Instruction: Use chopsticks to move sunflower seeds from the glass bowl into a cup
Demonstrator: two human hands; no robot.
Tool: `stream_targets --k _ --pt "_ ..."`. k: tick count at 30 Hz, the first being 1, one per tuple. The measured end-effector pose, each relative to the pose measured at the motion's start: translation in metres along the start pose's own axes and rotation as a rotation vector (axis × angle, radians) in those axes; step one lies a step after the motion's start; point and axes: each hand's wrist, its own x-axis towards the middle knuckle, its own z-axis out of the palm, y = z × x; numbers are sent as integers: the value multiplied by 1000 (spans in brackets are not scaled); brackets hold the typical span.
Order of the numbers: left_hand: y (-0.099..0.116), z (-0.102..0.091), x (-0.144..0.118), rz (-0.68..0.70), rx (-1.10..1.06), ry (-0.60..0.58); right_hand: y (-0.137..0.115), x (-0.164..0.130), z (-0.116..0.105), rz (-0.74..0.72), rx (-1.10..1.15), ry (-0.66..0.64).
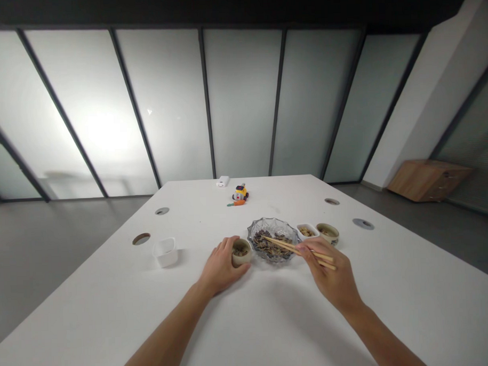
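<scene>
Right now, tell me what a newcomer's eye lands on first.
Mid-table, the right hand holds wooden chopsticks with tips in a glass bowl of dark mixed bits. Left of it, the left hand grips a small cup. A yellow toy stands farther back.

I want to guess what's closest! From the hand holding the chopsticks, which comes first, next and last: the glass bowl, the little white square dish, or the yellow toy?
From the right hand, holding wooden chopsticks:
1. The clear glass bowl of dark bits, just left of the hand, under the chopstick tips.
2. The little white square dish, just beyond the hand.
3. The small yellow toy, far up the white table.
</scene>
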Motion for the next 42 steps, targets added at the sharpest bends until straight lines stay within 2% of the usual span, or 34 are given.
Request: stream_targets --k 5,11,17,30,42 --pt "-4 1 1 7 -1 -1 -9 3 -4 21 71 71" --pt "-5 2 2 14 -2 -3 -16 3 -4 41 193 -62" --pt "-6 3 2 8 -7 -6 -2 3 -3 22 96 10" --pt "2 -4 -1 6 -8 1 13 -5 8 33 84 -133" --pt "2 -4 -1 10 -7 6 10 -4 7 41 102 -140"
